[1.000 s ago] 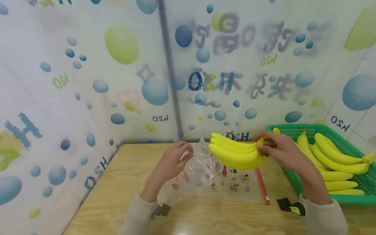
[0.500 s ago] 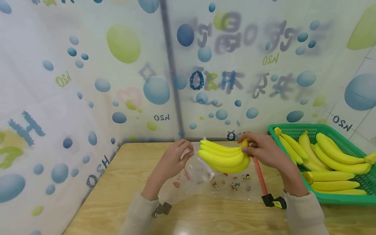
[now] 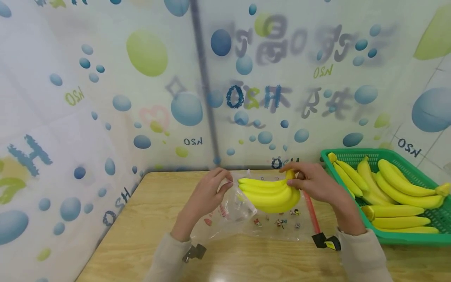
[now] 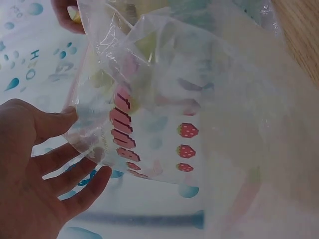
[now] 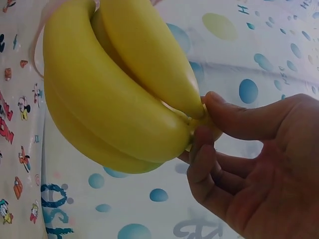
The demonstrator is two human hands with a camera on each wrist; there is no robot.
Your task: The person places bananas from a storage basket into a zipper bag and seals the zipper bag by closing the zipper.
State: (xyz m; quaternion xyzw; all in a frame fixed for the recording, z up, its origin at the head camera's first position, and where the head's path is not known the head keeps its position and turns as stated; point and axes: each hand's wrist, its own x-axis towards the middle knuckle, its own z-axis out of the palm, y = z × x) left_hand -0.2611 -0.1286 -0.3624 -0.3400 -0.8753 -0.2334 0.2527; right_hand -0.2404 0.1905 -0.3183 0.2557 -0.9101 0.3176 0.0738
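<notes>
My right hand [image 3: 311, 182] grips a bunch of yellow bananas [image 3: 269, 197] by its stem, holding it roughly level above the table. In the right wrist view, thumb and fingers close round the stem end of the bananas [image 5: 114, 94]. With thumb and fingertips my left hand [image 3: 208, 196] pinches the edge of a clear plastic bag [image 3: 225, 225]. Printed strawberries and pink letters show on the bag [image 4: 154, 124] in the left wrist view. The banana tips reach into the lifted bag mouth, close to my left fingertips.
A green basket [image 3: 387, 154] on the right holds several more bananas [image 3: 405, 184]. Beneath the bag lies a clear sheet with small cartoon prints and a red strip [image 3: 312, 213] at its right side. The wooden table [image 3: 134, 219] meets a patterned curtain [image 3: 158, 78] behind.
My right hand has carried the bananas left and slightly down, bringing their tips into the bag mouth by my left hand. The left hand has barely moved, still pinching the bag.
</notes>
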